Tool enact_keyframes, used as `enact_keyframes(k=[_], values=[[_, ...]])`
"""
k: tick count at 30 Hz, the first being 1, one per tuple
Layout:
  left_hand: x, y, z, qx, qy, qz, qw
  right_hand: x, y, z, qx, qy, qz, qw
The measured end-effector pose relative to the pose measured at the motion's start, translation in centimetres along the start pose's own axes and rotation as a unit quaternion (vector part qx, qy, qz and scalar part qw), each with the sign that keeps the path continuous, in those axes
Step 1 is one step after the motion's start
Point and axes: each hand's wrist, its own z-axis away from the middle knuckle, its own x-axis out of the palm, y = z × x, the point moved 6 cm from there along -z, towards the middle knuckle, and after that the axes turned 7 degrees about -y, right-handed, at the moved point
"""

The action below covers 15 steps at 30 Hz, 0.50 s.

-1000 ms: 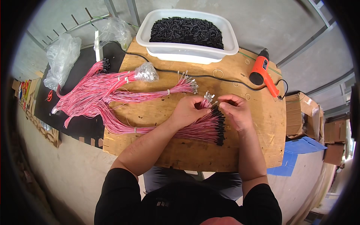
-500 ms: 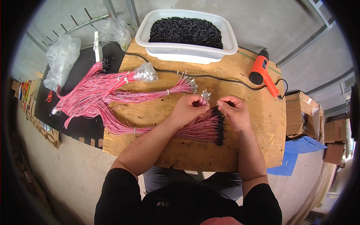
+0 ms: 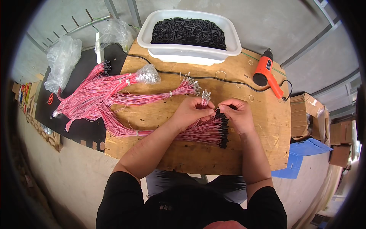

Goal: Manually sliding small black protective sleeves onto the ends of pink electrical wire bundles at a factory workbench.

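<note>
My left hand [image 3: 191, 112] is closed round a small bunch of pink wires, whose silvery ends [image 3: 206, 97] stick up past the fingers. Its thumb and forefinger meet close to my right hand [image 3: 238, 114]. The right fingertips pinch a small black sleeve [image 3: 217, 109] at a wire end between the hands; exactly how it sits on the wire is too small to tell. Beneath both hands a fan of pink wires [image 3: 198, 134] lies on the table, its ends covered by black sleeves [image 3: 224, 133].
At the back stands a white tub [image 3: 233, 40] of loose black sleeves [image 3: 188, 32]. An orange heat gun [image 3: 263, 72] lies right, its black cable [image 3: 206, 77] crossing the wooden table [image 3: 263, 133]. More pink wire bundles [image 3: 91, 89] lie left, beside plastic bags [image 3: 64, 61]. Cardboard boxes [image 3: 301, 118] stand right.
My right fingertips have shifted slightly left and closer to my left hand. The silvery wire ends in my left hand have tilted a little to the left.
</note>
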Motion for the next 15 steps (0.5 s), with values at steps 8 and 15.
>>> enact_keyframes(k=[8,15], values=[[0.1,0.0,-0.1,0.026,-0.007,-0.062,0.998,0.3,-0.2,0.1,0.003,-0.015,-0.008,1.000],[-0.2,-0.4,-0.1,0.026,0.032,-0.115,0.992,-0.5,0.1,-0.8,0.042,-0.078,-0.276,0.957]])
